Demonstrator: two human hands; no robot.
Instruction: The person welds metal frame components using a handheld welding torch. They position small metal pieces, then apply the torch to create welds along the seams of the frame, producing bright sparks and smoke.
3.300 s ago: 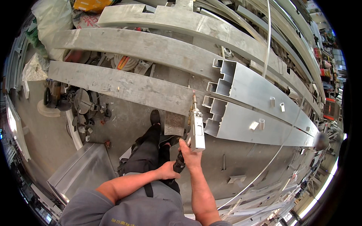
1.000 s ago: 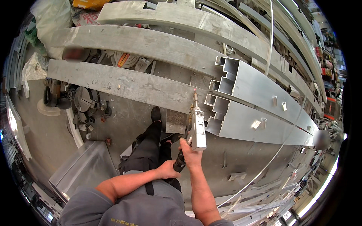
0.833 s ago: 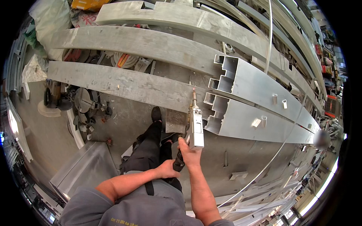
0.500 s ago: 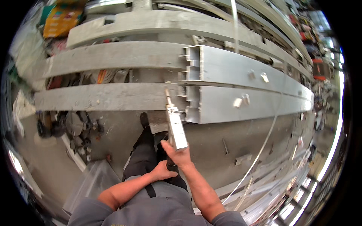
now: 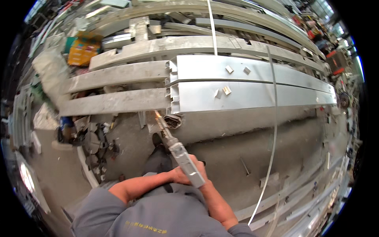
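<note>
I hold a power drill [image 5: 187, 165] with a silver boxy body and a long narrow bit, slanted away to the left. My right hand [image 5: 199, 168] wraps round its grip under the body. Beside it, my left hand [image 5: 179, 175] is closed at the grip; the body partly hides its fingers. The bit's tip is close to the near edge of a grey beam [image 5: 114, 102], left of the profile ends. Two long silver hollow aluminium profiles [image 5: 252, 96] lie side by side across the beams. Small cut metal pieces [image 5: 226, 90] rest on top of them.
A pale strap or hose [image 5: 272, 138] crosses in front on the right. A tool with a long shaft [image 5: 245, 166] lies on the floor. Stacked metal lengths [image 5: 252, 31] fill the far side. An orange-yellow bag [image 5: 83, 49] and clutter [image 5: 96, 144] are at left.
The drill has come back toward my body and tilted left, its bit leaving the place over the beam near the profile ends. My view has shifted, showing more of the far stacks.
</note>
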